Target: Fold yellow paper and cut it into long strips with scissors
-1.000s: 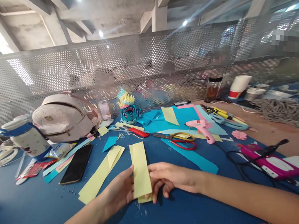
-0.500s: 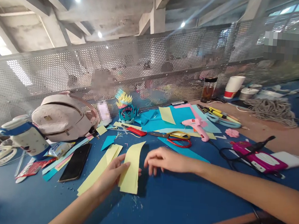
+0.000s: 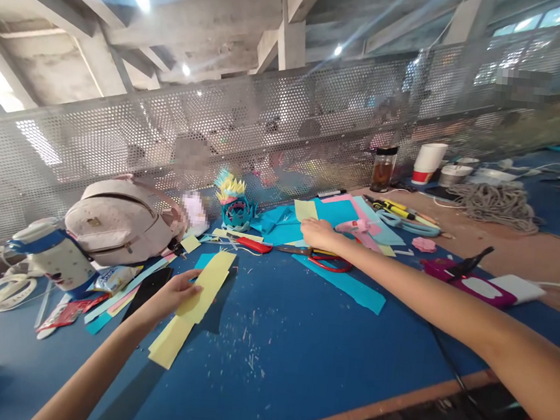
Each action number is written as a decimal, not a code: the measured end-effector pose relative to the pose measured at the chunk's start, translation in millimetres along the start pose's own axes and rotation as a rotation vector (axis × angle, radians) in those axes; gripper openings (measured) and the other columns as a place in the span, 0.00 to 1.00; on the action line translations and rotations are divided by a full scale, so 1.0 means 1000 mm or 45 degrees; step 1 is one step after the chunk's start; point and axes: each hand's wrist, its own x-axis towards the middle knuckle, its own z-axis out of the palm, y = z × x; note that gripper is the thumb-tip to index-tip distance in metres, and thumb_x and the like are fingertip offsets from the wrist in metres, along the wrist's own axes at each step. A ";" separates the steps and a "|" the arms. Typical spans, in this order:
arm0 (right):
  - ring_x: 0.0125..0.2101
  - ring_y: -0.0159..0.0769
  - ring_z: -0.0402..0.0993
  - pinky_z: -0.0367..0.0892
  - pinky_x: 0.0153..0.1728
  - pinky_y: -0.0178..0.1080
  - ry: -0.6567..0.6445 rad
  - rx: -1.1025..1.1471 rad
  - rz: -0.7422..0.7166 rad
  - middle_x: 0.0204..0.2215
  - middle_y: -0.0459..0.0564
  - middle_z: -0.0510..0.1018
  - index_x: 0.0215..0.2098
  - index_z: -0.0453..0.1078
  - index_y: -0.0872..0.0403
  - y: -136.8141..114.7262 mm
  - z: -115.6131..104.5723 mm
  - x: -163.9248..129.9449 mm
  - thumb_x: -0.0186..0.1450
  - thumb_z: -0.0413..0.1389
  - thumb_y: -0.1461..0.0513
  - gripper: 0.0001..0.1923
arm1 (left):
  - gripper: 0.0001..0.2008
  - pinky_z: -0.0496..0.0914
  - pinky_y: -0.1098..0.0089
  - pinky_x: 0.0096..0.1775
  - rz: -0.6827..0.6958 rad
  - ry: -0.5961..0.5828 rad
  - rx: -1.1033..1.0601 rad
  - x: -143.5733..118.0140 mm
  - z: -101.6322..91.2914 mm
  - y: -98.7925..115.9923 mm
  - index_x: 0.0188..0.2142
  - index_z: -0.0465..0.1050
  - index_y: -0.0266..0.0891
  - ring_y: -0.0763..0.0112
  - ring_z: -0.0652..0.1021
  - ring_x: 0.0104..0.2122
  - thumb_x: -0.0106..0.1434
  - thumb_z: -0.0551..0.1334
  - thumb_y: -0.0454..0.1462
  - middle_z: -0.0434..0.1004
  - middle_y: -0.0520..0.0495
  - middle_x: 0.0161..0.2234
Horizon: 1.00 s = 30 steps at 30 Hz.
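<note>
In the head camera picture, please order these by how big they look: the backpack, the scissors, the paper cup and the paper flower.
1. Backpack, clearly largest.
2. Scissors, long but thin.
3. Paper flower and paper cup look about alike; the cup stands farther from the camera, so I do not rank them.

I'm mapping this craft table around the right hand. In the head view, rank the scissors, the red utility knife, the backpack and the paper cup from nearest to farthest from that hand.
From the right hand:
1. Scissors, just under and beside the hand.
2. Red utility knife, a little to its left.
3. Paper cup, far back on the right by the mesh fence.
4. Backpack, far left.
</note>
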 end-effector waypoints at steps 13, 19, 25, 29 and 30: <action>0.59 0.43 0.67 0.62 0.57 0.46 -0.553 0.083 -1.028 0.59 0.56 0.72 0.58 0.69 0.58 -0.066 -0.045 -0.116 0.70 0.50 0.67 0.19 | 0.25 0.52 0.75 0.20 0.076 0.200 0.539 0.004 -0.027 -0.009 0.23 0.64 0.40 0.75 0.63 0.17 0.49 0.67 0.58 0.64 0.57 0.16; 0.61 0.44 0.64 0.61 0.58 0.49 -0.688 0.244 -1.044 0.58 0.53 0.74 0.55 0.73 0.57 -0.052 -0.058 -0.135 0.65 0.48 0.74 0.23 | 0.27 0.60 0.72 0.23 0.116 0.255 0.695 0.001 -0.033 -0.008 0.22 0.76 0.38 0.66 0.73 0.22 0.55 0.61 0.59 0.74 0.51 0.19; 0.63 0.44 0.62 0.59 0.62 0.47 -0.807 0.371 -0.951 0.57 0.48 0.75 0.46 0.79 0.50 -0.068 -0.094 -0.125 0.63 0.48 0.75 0.24 | 0.25 0.72 0.67 0.39 0.172 0.313 0.792 -0.001 -0.035 -0.008 0.40 0.83 0.39 0.50 0.82 0.40 0.62 0.57 0.54 0.85 0.45 0.39; 0.58 0.38 0.70 0.67 0.57 0.37 -0.777 0.875 -1.137 0.55 0.45 0.76 0.53 0.75 0.46 -0.110 -0.119 -0.139 0.64 0.51 0.67 0.22 | 0.23 0.74 0.66 0.40 0.257 0.410 0.891 0.000 -0.035 -0.006 0.41 0.83 0.40 0.49 0.82 0.42 0.63 0.57 0.52 0.85 0.42 0.42; 0.55 0.38 0.73 0.73 0.49 0.34 -0.757 0.969 -1.144 0.51 0.43 0.79 0.52 0.76 0.43 -0.119 -0.121 -0.148 0.64 0.54 0.62 0.19 | 0.23 0.74 0.66 0.39 0.284 0.463 0.924 0.001 -0.035 -0.005 0.39 0.83 0.39 0.49 0.83 0.41 0.62 0.57 0.52 0.85 0.42 0.41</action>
